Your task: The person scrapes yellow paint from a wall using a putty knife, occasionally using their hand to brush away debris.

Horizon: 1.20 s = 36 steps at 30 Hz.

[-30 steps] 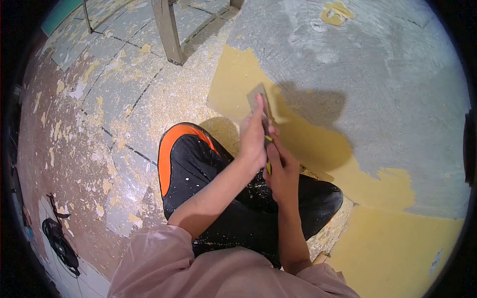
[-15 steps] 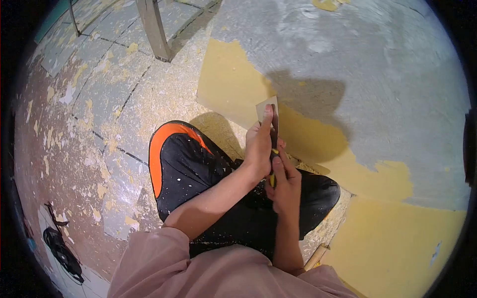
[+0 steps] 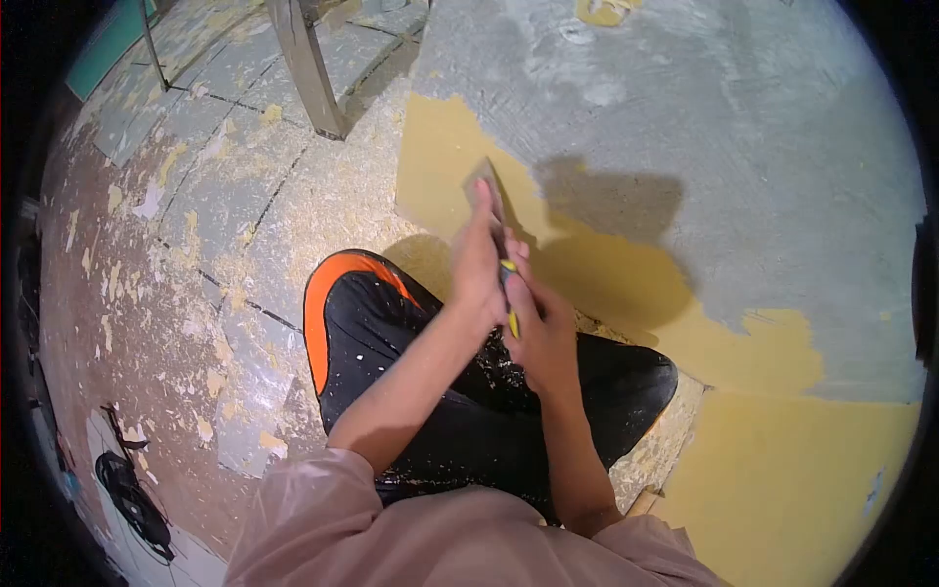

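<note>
My right hand (image 3: 544,333) is closed around the black-and-yellow handle of a paint scraper (image 3: 514,321). My left hand (image 3: 476,269) grips the scraper further forward, its thumb stretched along the metal blade. Both hands are close together, one behind the other on the tool. The blade's tip points up and away from me, over the yellow paint (image 3: 435,147) of the wall surface; whether it touches cannot be made out. Beyond the ragged paint edge lies bare grey wall (image 3: 704,127). My left fingers are partly hidden behind the hand and the tool.
Paint flakes and crumbs cover the tiled floor (image 3: 186,323) and my black trousers (image 3: 391,333). A wooden post (image 3: 308,73) stands at the upper left. A black corded item (image 3: 132,504) lies lower left. A wooden piece (image 3: 643,503) lies by the wall's foot.
Both hands and the scraper have moved left and slightly up, and the blade has tilted further left. The view has shifted a little. My grip on the scraper continues.
</note>
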Tool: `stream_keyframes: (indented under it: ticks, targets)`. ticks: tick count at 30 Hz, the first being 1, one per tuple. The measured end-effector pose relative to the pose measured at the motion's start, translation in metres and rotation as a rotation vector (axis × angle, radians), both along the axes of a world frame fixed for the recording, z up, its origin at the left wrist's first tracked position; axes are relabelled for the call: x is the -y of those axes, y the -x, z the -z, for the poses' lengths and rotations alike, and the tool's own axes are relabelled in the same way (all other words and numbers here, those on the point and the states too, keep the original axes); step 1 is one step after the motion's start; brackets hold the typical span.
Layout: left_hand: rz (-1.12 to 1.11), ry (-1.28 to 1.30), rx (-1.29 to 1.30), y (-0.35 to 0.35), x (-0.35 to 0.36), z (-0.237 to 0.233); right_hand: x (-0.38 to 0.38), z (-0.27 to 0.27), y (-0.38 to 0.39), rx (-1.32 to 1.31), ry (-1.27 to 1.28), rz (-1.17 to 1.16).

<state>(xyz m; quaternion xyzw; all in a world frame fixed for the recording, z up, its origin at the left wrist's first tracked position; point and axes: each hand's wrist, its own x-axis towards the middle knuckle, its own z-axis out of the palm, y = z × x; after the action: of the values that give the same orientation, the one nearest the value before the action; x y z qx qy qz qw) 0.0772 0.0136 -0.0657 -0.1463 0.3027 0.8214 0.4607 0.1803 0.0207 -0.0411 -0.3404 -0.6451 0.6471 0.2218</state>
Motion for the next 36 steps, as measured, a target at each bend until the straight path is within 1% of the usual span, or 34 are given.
stream_keyframes:
  ticks: [1, 2, 3, 4, 5, 7, 9, 10, 11, 12, 13, 14, 15, 17, 18, 20, 22, 24, 25, 26, 27, 28, 29, 30, 31, 32, 33, 35, 36]
  targets:
    - [0.049, 0.092, -0.027, -0.013, -0.007, 0.012, 0.002, -0.007, -0.007, 0.004, -0.011, -0.009]
    - [0.096, 0.180, -0.047, -0.028, -0.013, 0.018, 0.003, -0.018, -0.023, 0.121, 0.065, 0.048]
    - [0.114, 0.095, -0.044, -0.041, -0.013, 0.008, 0.003, -0.024, -0.037, 0.230, 0.134, 0.110]
    - [0.134, 0.023, -0.033, -0.058, -0.009, -0.002, 0.004, -0.023, -0.055, 0.238, 0.176, 0.146]
    - [0.178, 0.087, -0.027, -0.074, -0.013, 0.006, 0.006, -0.020, -0.070, 0.240, 0.225, 0.186]
    - [0.244, 0.096, -0.001, -0.092, -0.007, -0.006, 0.012, -0.029, -0.091, 0.267, 0.260, 0.234]
    - [0.245, 0.069, -0.024, -0.086, -0.004, -0.012, 0.011, -0.027, -0.089, 0.286, 0.294, 0.281]
    - [0.238, 0.036, -0.044, -0.083, -0.003, -0.013, 0.005, -0.018, -0.081, 0.264, 0.225, 0.223]
    - [0.142, 0.049, -0.169, -0.068, -0.007, -0.007, 0.000, -0.014, -0.072, 0.246, 0.157, 0.167]
    - [0.051, 0.064, -0.288, -0.047, -0.012, 0.001, -0.003, -0.015, -0.045, 0.243, 0.159, 0.133]
    - [-0.033, -0.059, -0.090, -0.023, -0.010, -0.004, -0.001, -0.018, -0.019, 0.235, 0.162, 0.102]
    - [-0.047, 0.012, -0.070, -0.011, -0.005, -0.014, 0.002, -0.019, -0.007, 0.223, 0.154, 0.098]
    - [-0.060, 0.011, -0.076, -0.005, -0.003, -0.014, 0.004, -0.020, 0.002, 0.183, 0.152, 0.067]
    - [-0.002, 0.028, 0.021, -0.001, 0.003, -0.013, 0.008, -0.021, 0.003, 0.150, 0.168, 0.033]
    - [-0.001, 0.059, -0.003, -0.006, -0.001, -0.006, 0.005, -0.023, -0.003, 0.179, 0.155, 0.034]
    - [0.031, 0.028, -0.008, -0.028, -0.006, -0.003, 0.001, -0.027, -0.023, 0.219, 0.132, 0.036]
    - [0.070, 0.000, -0.018, -0.053, -0.006, -0.008, 0.003, -0.029, -0.049, 0.275, 0.170, 0.094]
    - [0.132, 0.010, 0.051, -0.072, -0.004, -0.016, 0.006, -0.029, -0.074, 0.287, 0.203, 0.135]
    - [0.135, 0.015, 0.047, -0.072, -0.008, -0.007, 0.008, -0.027, -0.079, 0.297, 0.236, 0.171]
    - [0.133, 0.115, -0.026, -0.072, -0.014, 0.007, 0.007, -0.025, -0.075, 0.310, 0.236, 0.196]
    - [0.133, 0.215, -0.098, -0.072, -0.019, 0.018, -0.001, -0.008, -0.061, 0.308, 0.242, 0.196]
    - [-0.079, 0.266, -0.319, -0.051, -0.022, 0.014, -0.015, 0.019, -0.039, 0.175, -0.070, 0.081]
    - [-0.047, 0.116, -0.186, -0.020, -0.008, -0.001, -0.020, 0.035, -0.023, 0.042, -0.381, -0.030]
    - [-0.092, 0.034, 0.012, 0.003, -0.010, 0.014, -0.013, 0.025, -0.008, 0.035, -0.382, -0.022]
    - [-0.145, -0.035, 0.021, 0.018, -0.001, 0.000, -0.002, 0.002, 0.010, 0.075, -0.145, -0.050]
    - [-0.076, 0.034, 0.025, 0.019, 0.004, -0.012, 0.004, -0.011, 0.020, 0.116, 0.094, -0.086]
    - [-0.014, 0.101, 0.035, 0.014, 0.009, -0.018, 0.005, -0.013, 0.018, 0.110, 0.090, -0.098]
    - [-0.024, 0.081, 0.046, -0.013, -0.001, -0.011, 0.006, -0.016, -0.009, 0.170, 0.126, 0.049]
    - [-0.014, 0.064, 0.050, -0.030, -0.008, -0.010, 0.003, -0.018, -0.028, 0.186, 0.163, 0.057]
